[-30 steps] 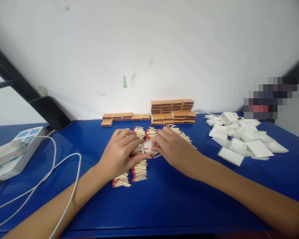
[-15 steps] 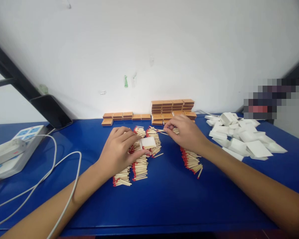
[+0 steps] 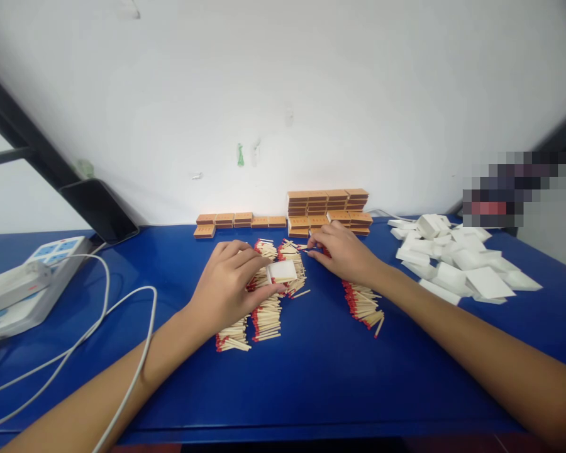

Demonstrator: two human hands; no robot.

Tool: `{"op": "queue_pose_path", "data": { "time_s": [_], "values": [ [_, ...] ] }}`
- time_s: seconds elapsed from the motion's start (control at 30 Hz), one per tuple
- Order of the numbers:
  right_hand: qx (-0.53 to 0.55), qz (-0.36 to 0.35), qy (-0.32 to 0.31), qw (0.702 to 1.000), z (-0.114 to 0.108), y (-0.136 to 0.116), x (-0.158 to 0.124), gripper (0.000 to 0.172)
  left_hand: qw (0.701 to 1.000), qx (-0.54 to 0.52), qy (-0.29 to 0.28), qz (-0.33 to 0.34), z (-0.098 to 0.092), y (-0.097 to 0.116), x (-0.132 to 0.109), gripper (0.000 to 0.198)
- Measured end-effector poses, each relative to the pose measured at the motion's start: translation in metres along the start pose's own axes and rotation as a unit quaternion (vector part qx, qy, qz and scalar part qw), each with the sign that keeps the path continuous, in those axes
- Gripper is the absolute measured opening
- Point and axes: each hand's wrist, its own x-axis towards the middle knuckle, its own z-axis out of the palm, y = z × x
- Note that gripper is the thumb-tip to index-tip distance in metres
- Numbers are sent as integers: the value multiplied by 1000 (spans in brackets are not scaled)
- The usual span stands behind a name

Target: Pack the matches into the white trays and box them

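My left hand grips a small white matchbox tray between thumb and fingers, tilted above the match piles. A few red-tipped matches lie along the tray's near side. Under and around it are rows of loose matches with red heads. My right hand is to the right of the tray, thumb and fingertips closing at the edge of the far matches. A thin pale match end shows at these fingertips; the rest is hidden. Another row of matches lies below my right wrist.
Orange matchboxes are stacked against the wall, with a lower row to their left. White trays are heaped at the right. A power strip, a dark phone and white cables occupy the left side of the blue table.
My right hand has shifted slightly left and down, its fingertips now lower at the matches. My left hand still holds the tray in nearly the same place.
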Motion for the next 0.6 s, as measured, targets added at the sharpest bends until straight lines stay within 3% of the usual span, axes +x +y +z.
{"op": "queue_pose_path", "data": {
  "time_s": [0.6],
  "values": [
    [13, 1, -3, 1000, 4, 1, 1, 13, 1000, -2, -2, -2, 1, 0, 0, 36]
  ]
}}
